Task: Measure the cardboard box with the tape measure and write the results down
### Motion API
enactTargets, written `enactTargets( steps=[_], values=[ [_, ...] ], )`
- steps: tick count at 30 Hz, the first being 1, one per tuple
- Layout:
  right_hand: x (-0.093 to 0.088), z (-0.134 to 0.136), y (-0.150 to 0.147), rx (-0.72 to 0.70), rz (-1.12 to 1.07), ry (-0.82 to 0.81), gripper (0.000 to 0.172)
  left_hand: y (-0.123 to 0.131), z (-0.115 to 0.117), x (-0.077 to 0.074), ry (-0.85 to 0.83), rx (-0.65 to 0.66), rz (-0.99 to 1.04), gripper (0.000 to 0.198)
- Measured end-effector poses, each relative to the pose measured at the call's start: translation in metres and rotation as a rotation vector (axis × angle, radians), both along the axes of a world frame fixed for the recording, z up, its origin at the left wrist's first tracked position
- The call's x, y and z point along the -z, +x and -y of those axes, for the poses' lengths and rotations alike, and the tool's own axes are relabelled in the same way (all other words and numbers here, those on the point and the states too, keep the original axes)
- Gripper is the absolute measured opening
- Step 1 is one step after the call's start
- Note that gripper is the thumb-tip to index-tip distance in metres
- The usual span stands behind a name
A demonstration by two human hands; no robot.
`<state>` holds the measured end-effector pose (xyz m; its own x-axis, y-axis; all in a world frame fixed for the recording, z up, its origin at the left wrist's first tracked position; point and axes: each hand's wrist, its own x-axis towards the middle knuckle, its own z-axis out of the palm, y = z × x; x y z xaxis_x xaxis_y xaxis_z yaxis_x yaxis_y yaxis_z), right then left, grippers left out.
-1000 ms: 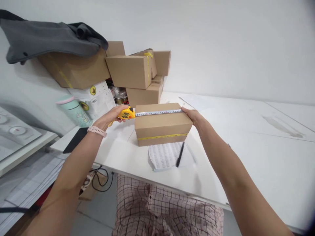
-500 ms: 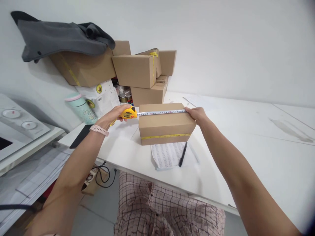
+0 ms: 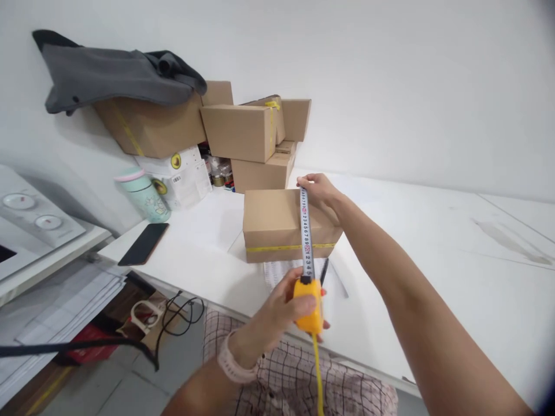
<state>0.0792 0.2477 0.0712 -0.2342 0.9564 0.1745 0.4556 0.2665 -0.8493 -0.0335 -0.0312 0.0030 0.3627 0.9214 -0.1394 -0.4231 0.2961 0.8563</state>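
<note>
A closed cardboard box (image 3: 271, 211) with a yellow band along its front side sits on the white table (image 3: 381, 277). Wrapped round the yellow case of a tape measure (image 3: 309, 306), my left hand (image 3: 288, 306) is in front of the box, over the table's near edge. The metal blade runs from the case across the box top to the far edge. There my right hand (image 3: 318, 188) pinches the blade's end. Below the box, printed paper (image 3: 274, 274) and a black pen (image 3: 325, 270) are partly hidden by the tape and my left hand.
At the back left, cardboard boxes (image 3: 234, 127) are stacked, with a grey garment (image 3: 121, 75) on top. A mint tumbler (image 3: 145, 196) and a phone (image 3: 144, 244) are on the table's left. A white appliance (image 3: 34, 214) stands farther left; black cables (image 3: 182, 315) hang below.
My left hand has swung the tape case from the box's left end to its near side. My right hand has shifted left to the far edge, so the blade now crosses front to back.
</note>
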Motion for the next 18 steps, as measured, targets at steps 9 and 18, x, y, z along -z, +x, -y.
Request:
enactTargets(
  steps=[9, 18],
  values=[
    [0.013, -0.008, -0.008, 0.097, 0.037, -0.127, 0.033, 0.039, -0.04, -0.019, -0.026, -0.151, 0.019, 0.059],
    [0.025, -0.023, -0.005, 0.036, 0.029, -0.154, 0.036, 0.046, -0.04, -0.021, -0.086, -0.183, 0.011, 0.058]
  ],
)
